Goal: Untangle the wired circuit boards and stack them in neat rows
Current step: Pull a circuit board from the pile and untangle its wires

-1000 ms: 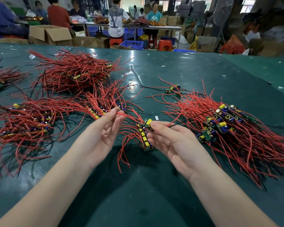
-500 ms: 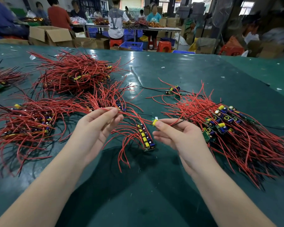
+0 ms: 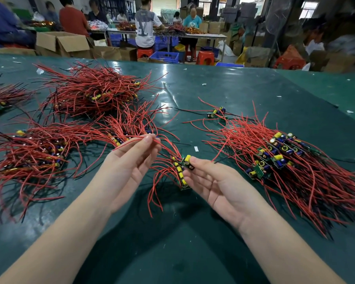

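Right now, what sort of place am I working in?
Most likely a small electronics assembly workshop: heaps of red-wired circuit boards cover the green table, other workers sort similar bundles behind, and cardboard boxes stand around.

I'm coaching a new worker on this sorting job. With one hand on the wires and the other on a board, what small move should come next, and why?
Probably draw the hands gently apart. The left hand pinches red wires that run to the board gripped by the right hand, and that board sits against a small stack of boards. Pulling would free its wires before it joins the sorted pile.
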Demonstrator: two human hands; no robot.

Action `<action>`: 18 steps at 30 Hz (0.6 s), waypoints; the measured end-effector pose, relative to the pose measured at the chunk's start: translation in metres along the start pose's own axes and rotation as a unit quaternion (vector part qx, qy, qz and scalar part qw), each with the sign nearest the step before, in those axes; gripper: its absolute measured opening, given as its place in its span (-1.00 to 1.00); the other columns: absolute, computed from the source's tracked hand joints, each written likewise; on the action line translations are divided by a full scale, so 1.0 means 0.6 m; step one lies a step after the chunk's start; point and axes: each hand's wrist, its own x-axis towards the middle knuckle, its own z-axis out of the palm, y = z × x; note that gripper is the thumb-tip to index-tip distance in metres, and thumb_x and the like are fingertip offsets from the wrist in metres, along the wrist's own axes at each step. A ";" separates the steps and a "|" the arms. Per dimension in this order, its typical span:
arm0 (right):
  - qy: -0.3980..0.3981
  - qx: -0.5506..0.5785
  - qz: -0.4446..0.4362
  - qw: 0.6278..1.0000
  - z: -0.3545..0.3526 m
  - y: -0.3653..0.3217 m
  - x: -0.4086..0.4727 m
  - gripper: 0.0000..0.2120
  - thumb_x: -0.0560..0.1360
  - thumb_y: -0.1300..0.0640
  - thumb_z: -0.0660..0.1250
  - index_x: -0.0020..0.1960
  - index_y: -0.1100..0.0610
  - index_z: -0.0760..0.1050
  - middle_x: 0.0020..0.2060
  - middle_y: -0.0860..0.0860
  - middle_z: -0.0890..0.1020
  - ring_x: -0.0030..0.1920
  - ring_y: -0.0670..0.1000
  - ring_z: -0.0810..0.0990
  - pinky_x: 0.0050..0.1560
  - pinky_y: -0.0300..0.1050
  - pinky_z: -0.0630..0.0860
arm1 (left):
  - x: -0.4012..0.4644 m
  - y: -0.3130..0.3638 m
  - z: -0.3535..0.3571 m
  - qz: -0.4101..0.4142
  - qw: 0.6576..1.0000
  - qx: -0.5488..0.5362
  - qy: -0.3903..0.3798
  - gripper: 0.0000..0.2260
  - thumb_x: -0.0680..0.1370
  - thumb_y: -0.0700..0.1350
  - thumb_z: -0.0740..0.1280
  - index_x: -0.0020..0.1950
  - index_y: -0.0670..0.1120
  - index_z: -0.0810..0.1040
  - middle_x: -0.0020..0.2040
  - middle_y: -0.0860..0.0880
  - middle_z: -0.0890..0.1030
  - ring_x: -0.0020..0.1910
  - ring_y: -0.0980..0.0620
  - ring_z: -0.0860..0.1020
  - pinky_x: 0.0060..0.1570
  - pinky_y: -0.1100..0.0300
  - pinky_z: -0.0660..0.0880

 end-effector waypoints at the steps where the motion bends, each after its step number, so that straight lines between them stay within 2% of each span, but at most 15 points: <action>1: 0.000 -0.005 -0.003 1.000 0.001 0.000 -0.001 -0.82 0.20 0.21 0.49 -0.23 0.27 0.66 -0.27 0.17 0.68 -0.30 0.02 0.69 -0.32 -0.24 0.60 | 0.000 -0.001 -0.001 0.008 1.000 0.008 -0.011 -0.87 0.39 -0.18 0.36 -0.25 -0.10 0.71 -0.17 -0.05 0.70 -0.17 0.12 0.67 -0.17 0.36 0.56; 5: 0.002 -0.031 -0.013 0.999 0.001 -0.001 -0.005 -0.75 0.17 0.18 0.50 -0.19 0.28 0.63 -0.28 0.16 0.68 -0.31 0.04 0.69 -0.33 -0.22 0.60 | -0.004 -0.003 -0.002 0.039 0.998 0.046 -0.027 -0.91 0.40 -0.22 0.37 -0.20 -0.14 0.68 -0.19 -0.11 0.70 -0.19 0.05 0.67 -0.17 0.27 0.58; 8: 0.035 -0.159 -0.013 0.986 0.002 -0.008 -0.006 -0.67 0.27 0.03 0.50 -0.15 0.28 0.59 -0.28 0.14 0.70 -0.37 0.04 0.68 -0.41 -0.22 0.57 | -0.004 -0.003 0.000 0.056 0.997 0.051 -0.010 -0.89 0.39 -0.25 0.36 -0.12 -0.23 0.61 -0.20 -0.13 0.70 -0.22 0.03 0.67 -0.18 0.27 0.59; 11: 0.027 -0.361 0.042 0.931 0.003 -0.023 -0.011 -0.45 0.43 -0.26 0.30 -0.32 0.23 0.62 -0.39 0.16 0.68 -0.54 0.01 0.59 -0.55 -0.30 0.44 | -0.003 -0.002 0.000 0.062 0.997 0.044 -0.001 -0.88 0.39 -0.25 0.35 -0.10 -0.24 0.58 -0.21 -0.13 0.70 -0.22 0.05 0.67 -0.18 0.30 0.58; 13: -0.016 -0.416 0.049 0.908 0.007 -0.030 -0.019 -0.37 0.43 -0.34 0.21 -0.48 0.17 0.59 -0.50 0.13 0.62 -0.61 -0.02 0.50 -0.61 -0.34 0.34 | -0.004 -0.002 0.000 0.062 0.997 0.048 -0.005 -0.87 0.40 -0.26 0.35 -0.09 -0.25 0.58 -0.21 -0.13 0.70 -0.22 0.05 0.67 -0.17 0.30 0.58; 14: -0.031 -0.413 0.008 0.910 0.009 -0.030 -0.020 -0.41 0.42 -0.32 0.23 -0.50 0.14 0.58 -0.53 0.10 0.59 -0.62 -0.04 0.48 -0.62 -0.35 0.31 | -0.005 -0.003 0.001 0.062 0.997 0.054 -0.010 -0.87 0.40 -0.26 0.35 -0.09 -0.26 0.58 -0.21 -0.13 0.70 -0.22 0.04 0.67 -0.17 0.29 0.59; 16: -0.036 -0.364 -0.131 0.922 0.010 -0.025 -0.019 -0.59 0.40 -0.19 0.36 -0.43 0.10 0.60 -0.50 0.05 0.60 -0.58 -0.06 0.50 -0.59 -0.33 0.33 | -0.007 -0.007 0.003 0.059 0.996 0.066 -0.024 -0.89 0.39 -0.27 0.35 -0.13 -0.24 0.62 -0.21 -0.15 0.69 -0.22 0.02 0.67 -0.18 0.27 0.59; 17: -0.024 -0.354 -0.205 0.912 0.009 -0.021 -0.018 -0.71 0.39 -0.12 0.44 -0.36 0.07 0.62 -0.43 0.02 0.64 -0.49 -0.08 0.56 -0.54 -0.29 0.39 | -0.009 -0.009 0.004 0.056 0.995 0.074 -0.033 -0.91 0.38 -0.27 0.36 -0.16 -0.22 0.65 -0.21 -0.16 0.69 -0.22 0.01 0.68 -0.18 0.26 0.59; 18: 0.002 -0.376 -0.276 0.885 0.006 -0.017 -0.015 -0.82 0.38 -0.06 0.47 -0.30 0.02 0.64 -0.35 -0.03 0.67 -0.36 -0.11 0.61 -0.42 -0.27 0.46 | -0.010 -0.011 0.005 0.054 0.994 0.087 -0.047 -0.91 0.38 -0.25 0.36 -0.19 -0.18 0.67 -0.21 -0.17 0.70 -0.21 0.00 0.68 -0.18 0.26 0.59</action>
